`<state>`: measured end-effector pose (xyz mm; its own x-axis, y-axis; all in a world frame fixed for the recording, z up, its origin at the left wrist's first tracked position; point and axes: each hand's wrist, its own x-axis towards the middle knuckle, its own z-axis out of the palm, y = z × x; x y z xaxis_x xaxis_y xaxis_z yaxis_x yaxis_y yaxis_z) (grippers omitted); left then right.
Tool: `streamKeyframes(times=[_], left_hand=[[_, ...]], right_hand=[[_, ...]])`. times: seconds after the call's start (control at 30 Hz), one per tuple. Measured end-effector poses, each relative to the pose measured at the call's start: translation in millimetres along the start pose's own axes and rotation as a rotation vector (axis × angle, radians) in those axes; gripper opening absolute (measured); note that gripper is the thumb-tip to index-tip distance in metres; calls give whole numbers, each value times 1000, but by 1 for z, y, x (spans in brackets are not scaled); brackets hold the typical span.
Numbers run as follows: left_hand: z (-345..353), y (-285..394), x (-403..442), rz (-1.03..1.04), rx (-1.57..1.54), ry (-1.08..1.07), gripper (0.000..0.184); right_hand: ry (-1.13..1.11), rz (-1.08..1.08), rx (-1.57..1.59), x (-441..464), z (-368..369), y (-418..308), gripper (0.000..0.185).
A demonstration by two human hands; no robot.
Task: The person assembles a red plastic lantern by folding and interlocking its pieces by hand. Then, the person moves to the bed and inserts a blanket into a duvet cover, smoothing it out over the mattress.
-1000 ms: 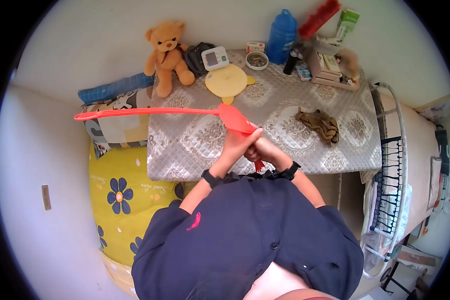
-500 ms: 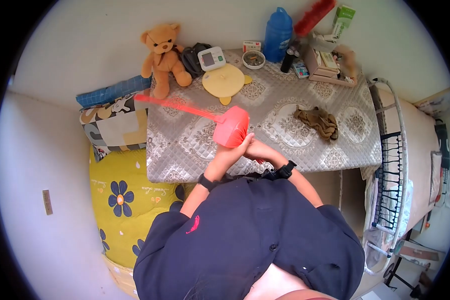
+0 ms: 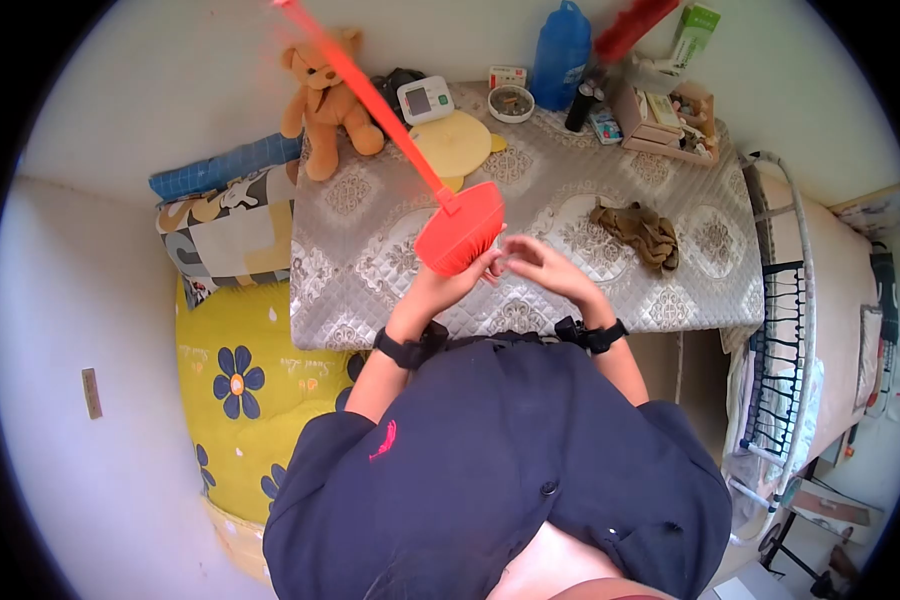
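1 left hand (image 3: 440, 289) gripping red swatter (image 3: 460, 230) | right hand (image 3: 553, 272) half-spread | bowl (image 3: 511, 118): small bits (image 3: 512, 101) | box (image 3: 646, 131): packet (image 3: 662, 110)

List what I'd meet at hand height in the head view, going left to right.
Cartoon-print pillow → head of the red fly swatter → right hand → crumpled brown cloth → white metal bed rail. The left hand overlaps the swatter, so it's left out.

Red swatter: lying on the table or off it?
Off the table: left hand grips the swatter by its broad end, handle slanting away.
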<state>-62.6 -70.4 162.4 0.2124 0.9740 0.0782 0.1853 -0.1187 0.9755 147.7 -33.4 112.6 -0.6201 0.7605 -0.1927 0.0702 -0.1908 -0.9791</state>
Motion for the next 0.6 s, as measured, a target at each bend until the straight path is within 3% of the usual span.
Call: streamKeyframes(times=[0.03, 0.1, 0.17, 0.23, 0.3, 0.33, 0.47, 0.6], left_hand=[[-2, 3, 0, -211, -194, -122, 25], [1, 7, 4, -161, -66, -139, 21], [9, -4, 9, 169, 116, -200, 19], [15, -15, 12, 173, 129, -186, 20], [16, -15, 15, -130, 58, -156, 24], [17, -17, 16, 56, 79, -60, 30], [11, -26, 21, 107, 179, 9, 29], [8, -30, 21, -34, 81, 82, 21]], right_hand=[[93, -63, 100, -4, 2, -16, 52], [69, -153, 181, -6, 8, -47, 49], [51, -248, 260, -2, 11, -55, 47], [110, -102, 190, 6, 13, -57, 45], [139, -129, 270, 8, 16, -58, 43], [182, -209, 235, 9, 16, -57, 42], [322, -336, 122, 13, 13, -51, 40], [342, -361, 106, 17, 14, -41, 41]])
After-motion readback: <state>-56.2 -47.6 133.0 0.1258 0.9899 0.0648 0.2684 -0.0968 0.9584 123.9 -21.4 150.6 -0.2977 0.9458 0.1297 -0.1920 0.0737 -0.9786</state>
